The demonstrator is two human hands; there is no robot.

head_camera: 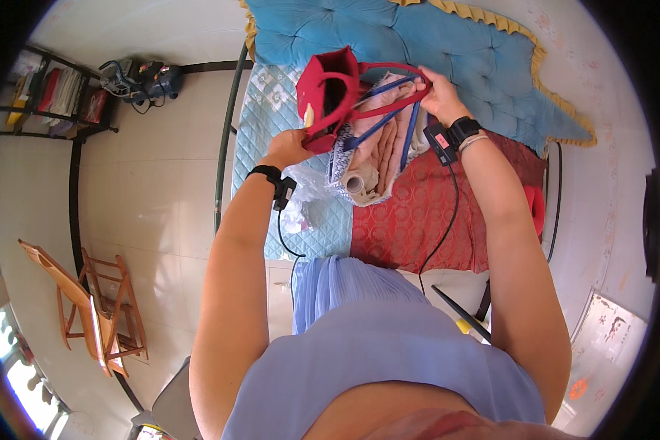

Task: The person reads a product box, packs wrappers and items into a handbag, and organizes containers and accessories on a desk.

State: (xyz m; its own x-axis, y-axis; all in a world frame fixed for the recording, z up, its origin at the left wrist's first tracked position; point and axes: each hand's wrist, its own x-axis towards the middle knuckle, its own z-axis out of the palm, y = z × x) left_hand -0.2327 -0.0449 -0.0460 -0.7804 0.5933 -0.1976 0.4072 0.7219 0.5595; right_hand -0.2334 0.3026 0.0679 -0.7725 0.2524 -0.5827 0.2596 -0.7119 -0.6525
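Observation:
A red tote bag [320,82] is held up over the bed with its mouth open and its inside dark. My left hand [291,147] grips the bag's lower edge near the rim. In my right hand [441,98], one of its red handle loops [397,106] is pulled out to the right. Just below lies a second bag, a blue-and-white patterned tote [341,159] with dark blue handles [375,131]. Inside it are pink folded fabric [384,147] and a whitish roll [355,183]. Crumpled clear plastic [302,190] lies beside my left wrist.
A light blue quilted pad [322,236] and a red patterned cloth [423,220] cover the bed. Blue tufted padding [335,27] backs it. Leftward stand a green metal post [227,143], folding wooden chairs [96,308], a shelf [49,118] and an air compressor [154,82]. Cables hang from both wrists.

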